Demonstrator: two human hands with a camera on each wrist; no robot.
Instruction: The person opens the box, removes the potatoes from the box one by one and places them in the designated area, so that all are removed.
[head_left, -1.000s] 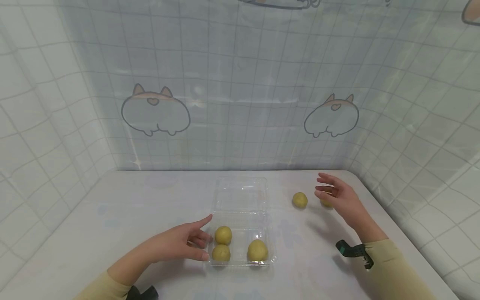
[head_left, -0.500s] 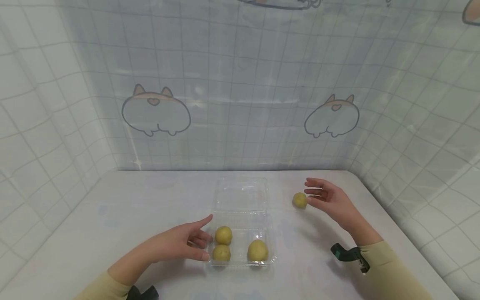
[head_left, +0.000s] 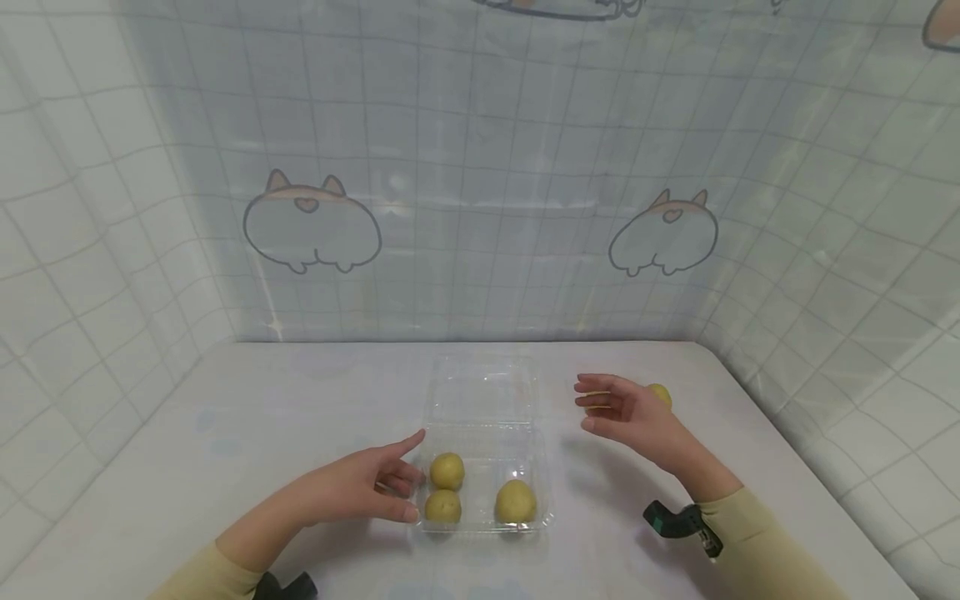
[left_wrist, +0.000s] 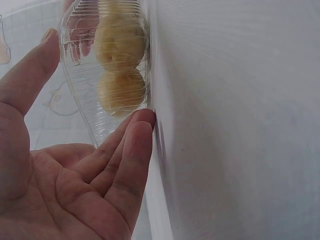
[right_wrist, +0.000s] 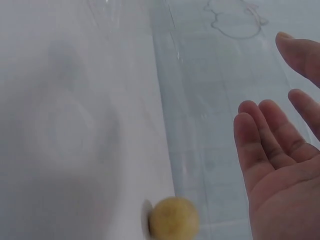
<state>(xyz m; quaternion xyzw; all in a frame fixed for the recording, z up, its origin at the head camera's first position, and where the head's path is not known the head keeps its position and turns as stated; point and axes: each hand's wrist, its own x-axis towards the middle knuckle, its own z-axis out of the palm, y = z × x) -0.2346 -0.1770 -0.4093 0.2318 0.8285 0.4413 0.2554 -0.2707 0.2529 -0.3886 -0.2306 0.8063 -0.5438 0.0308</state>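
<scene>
Centrally on the white table [head_left: 262,417], the opened clear container [head_left: 480,479] has its long axis twelve to six. The left hand [head_left: 363,486], relaxed and gripping nothing, rests at its nine-o'clock edge; the right hand [head_left: 632,419], empty, fingers extended, hangs at two o'clock, nearer the loose balls: one yellow ball [head_left: 661,392] at that hand's two o'clock, a second ball [head_left: 597,393] glimpsed between its fingers. Three boxed balls [head_left: 515,501] occupy the base.

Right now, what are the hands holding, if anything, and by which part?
Nothing is held: the left hand only seems to touch the box's side; the right hand is empty.
</scene>
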